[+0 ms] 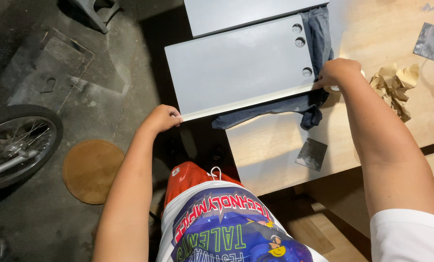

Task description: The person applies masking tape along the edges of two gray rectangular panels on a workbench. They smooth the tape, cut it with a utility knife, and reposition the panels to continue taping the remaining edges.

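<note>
A grey painted board (241,68) with three round holes near its right end lies across a blue cloth (319,48) on a wooden table (275,150), its left part overhanging the floor. My left hand (162,118) grips the board's near left corner. My right hand (337,73) grips the board's near right corner, over the cloth and a roll of tape. A second grey board (236,12) lies just behind the first.
Crumpled brown paper (394,87) and two dark sandpaper squares (312,154) (433,42) lie on the table. On the concrete floor are a round wooden disc (91,170), a spoked wheel (15,143) at the left edge, and a stool leg (98,12) at the top.
</note>
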